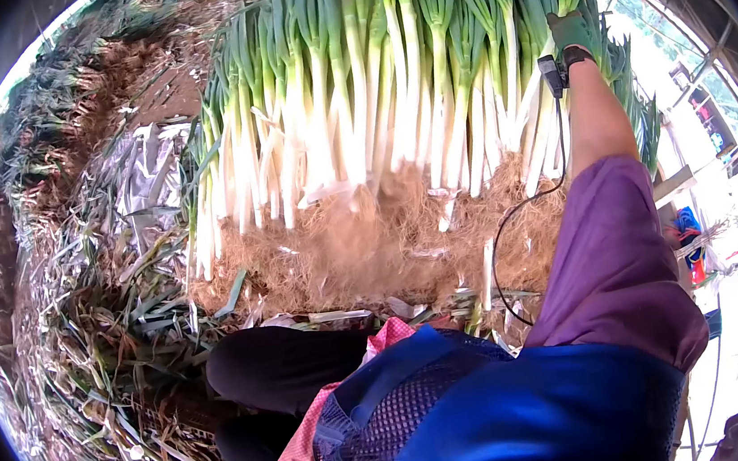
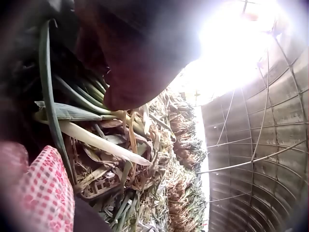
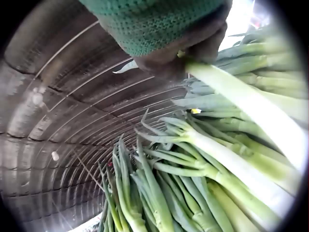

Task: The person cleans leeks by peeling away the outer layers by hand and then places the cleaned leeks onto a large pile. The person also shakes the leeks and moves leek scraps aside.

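In the head view my right hand (image 1: 570, 32), in a green glove, is at the upper right edge of a big row of long green onions (image 1: 408, 91). Up close in the right wrist view, its curled fingers grip a green onion (image 3: 246, 101) near its leafy end, the white stem slanting down to the right. More green onions (image 3: 207, 169) lie just below. My left hand (image 2: 140, 63) is a dark, shadowed shape in the left wrist view and is outside the head view. Behind it lies a loose white green-onion stem (image 2: 101, 140); I cannot tell whether the fingers hold anything.
Brown roots (image 1: 326, 253) fringe the near side of the row. Loose leaves and scraps (image 1: 123, 373) cover the ground at left, with further onion heaps (image 1: 26, 131) beyond. A black cable (image 1: 503, 225) loops from my right wrist. Curved ribs hold up the covering (image 2: 256, 145).
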`<action>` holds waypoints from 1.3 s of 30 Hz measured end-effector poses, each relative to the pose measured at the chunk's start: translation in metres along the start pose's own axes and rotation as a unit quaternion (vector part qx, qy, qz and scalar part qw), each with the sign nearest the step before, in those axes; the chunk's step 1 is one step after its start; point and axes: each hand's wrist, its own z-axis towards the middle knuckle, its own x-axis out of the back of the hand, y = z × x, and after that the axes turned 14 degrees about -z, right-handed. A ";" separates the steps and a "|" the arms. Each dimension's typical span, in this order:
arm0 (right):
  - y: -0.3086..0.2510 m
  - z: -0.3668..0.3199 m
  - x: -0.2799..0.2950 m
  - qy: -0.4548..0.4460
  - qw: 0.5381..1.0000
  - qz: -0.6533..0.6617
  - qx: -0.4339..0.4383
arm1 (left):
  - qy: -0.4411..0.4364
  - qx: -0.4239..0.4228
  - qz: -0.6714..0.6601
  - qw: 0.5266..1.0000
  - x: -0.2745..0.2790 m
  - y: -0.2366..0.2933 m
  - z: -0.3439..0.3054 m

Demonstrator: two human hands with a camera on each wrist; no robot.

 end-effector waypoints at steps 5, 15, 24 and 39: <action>0.026 -0.038 -0.057 -0.165 0.856 -0.273 0.407 | 0.014 0.003 0.001 1.000 0.007 0.002 0.002; -0.018 -0.192 -0.070 -0.150 0.968 -0.188 0.078 | 0.022 0.003 0.002 1.000 0.019 0.005 0.005; 0.037 -0.092 -0.055 -0.171 0.980 -0.011 0.097 | 0.026 0.010 -0.014 0.999 0.029 0.000 0.011; -0.073 -0.186 -0.091 -0.061 0.934 -0.009 0.352 | 0.102 -0.095 -0.058 0.989 0.295 -0.062 0.073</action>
